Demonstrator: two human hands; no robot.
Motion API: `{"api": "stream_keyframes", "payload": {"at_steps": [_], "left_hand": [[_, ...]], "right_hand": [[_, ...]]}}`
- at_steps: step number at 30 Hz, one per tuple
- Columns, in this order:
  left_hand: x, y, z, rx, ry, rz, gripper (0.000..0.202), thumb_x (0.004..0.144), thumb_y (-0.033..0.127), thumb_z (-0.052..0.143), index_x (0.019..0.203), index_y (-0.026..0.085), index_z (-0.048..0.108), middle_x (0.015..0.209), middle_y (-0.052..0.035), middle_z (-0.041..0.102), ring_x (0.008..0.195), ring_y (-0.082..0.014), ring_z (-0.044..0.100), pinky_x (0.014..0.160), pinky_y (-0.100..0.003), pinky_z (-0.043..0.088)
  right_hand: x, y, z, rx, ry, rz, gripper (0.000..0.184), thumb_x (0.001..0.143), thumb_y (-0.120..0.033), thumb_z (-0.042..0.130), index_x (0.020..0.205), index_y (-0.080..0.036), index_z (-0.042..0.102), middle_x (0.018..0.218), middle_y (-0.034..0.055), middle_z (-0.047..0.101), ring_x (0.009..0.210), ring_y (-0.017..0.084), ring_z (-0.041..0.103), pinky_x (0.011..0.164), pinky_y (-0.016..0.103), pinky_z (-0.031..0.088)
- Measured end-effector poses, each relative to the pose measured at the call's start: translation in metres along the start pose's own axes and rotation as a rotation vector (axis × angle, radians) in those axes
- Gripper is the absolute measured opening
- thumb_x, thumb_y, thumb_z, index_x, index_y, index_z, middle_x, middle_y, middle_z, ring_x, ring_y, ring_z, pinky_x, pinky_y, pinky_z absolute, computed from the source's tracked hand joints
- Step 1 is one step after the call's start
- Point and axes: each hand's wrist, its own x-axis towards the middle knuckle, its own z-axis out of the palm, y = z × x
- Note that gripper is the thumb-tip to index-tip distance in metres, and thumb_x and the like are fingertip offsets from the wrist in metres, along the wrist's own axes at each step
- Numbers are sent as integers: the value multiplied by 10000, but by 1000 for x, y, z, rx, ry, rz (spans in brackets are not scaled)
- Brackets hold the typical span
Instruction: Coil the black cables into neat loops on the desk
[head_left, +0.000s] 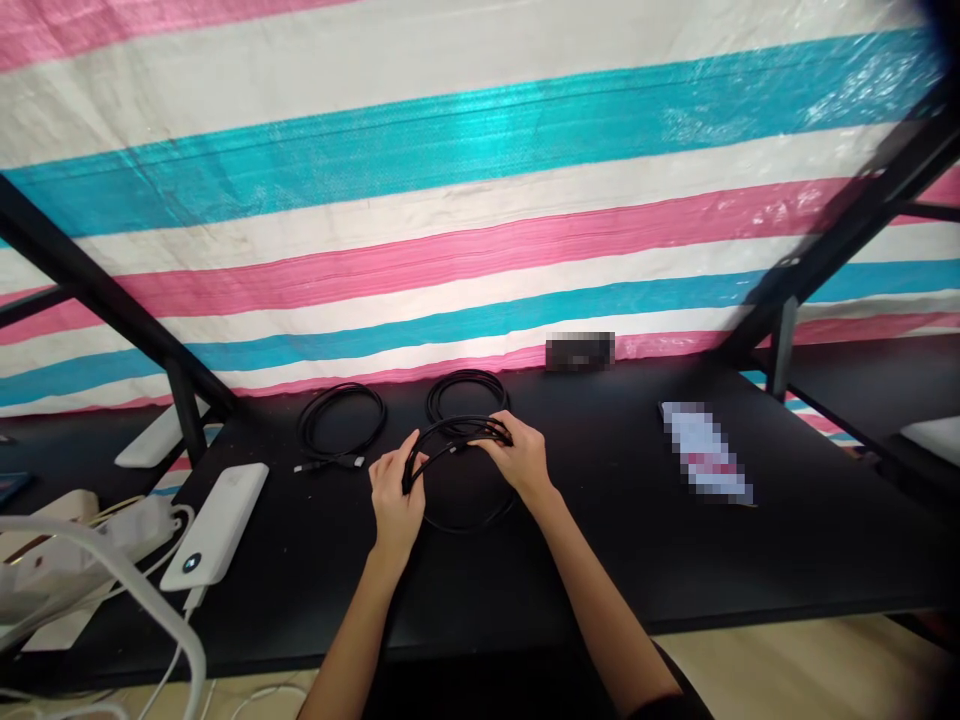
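Both my hands hold one coil of black cable [457, 436] above the black table [750, 560]. My left hand [395, 497] grips the coil's left side, fingers closed around the strands. My right hand [519, 455] pinches the right side of the same coil. The coil's lower loop hangs down to the table between my wrists. Two more black cable coils lie flat behind it: one [340, 425] to the left with its plugs showing, one [466, 394] directly behind my hands.
A white power bank [217, 522] with a lit dot lies at the left, beside white cables and a white power strip [67, 550]. A blurred packet [705, 452] lies at the right, a blurred dark item [580, 352] at the back. Black frame legs stand on both sides.
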Motion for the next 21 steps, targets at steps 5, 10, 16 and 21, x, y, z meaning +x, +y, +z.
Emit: {"api": "stream_keyframes", "payload": {"at_steps": [5, 10, 16, 21], "left_hand": [[1, -1, -2, -83, -121, -139, 381, 885, 302, 443, 1243, 203, 529, 874, -57, 691, 913, -208, 582, 870, -335, 414], [3, -4, -1, -152, -176, -207, 364, 887, 286, 429, 1232, 214, 522, 842, -30, 696, 936, -200, 597, 874, -323, 411], [2, 4, 0, -59, -100, -178, 349, 846, 309, 502, 1177, 206, 550, 1012, -71, 660, 977, -211, 572, 916, -360, 370], [0, 7, 4, -65, 29, -228, 585, 779, 342, 602, 1314, 224, 398, 1254, -115, 512, 1124, -239, 479, 995, -419, 290]], "right_hand": [[2, -6, 0, 148, -124, 173, 335, 719, -458, 656, 949, -220, 606, 790, 25, 670, 718, 168, 643, 624, 243, 509], [3, -5, 5, 279, -161, 216, 359, 728, -424, 648, 1017, -212, 636, 831, 37, 681, 773, 184, 646, 692, 278, 528], [4, 3, 2, 340, -37, 232, 266, 720, -396, 659, 872, -184, 707, 837, 54, 701, 648, 174, 629, 633, 301, 528], [4, 11, -7, 520, 160, 406, 389, 727, -470, 624, 937, -152, 698, 443, -52, 498, 295, 70, 357, 294, 221, 292]]}}
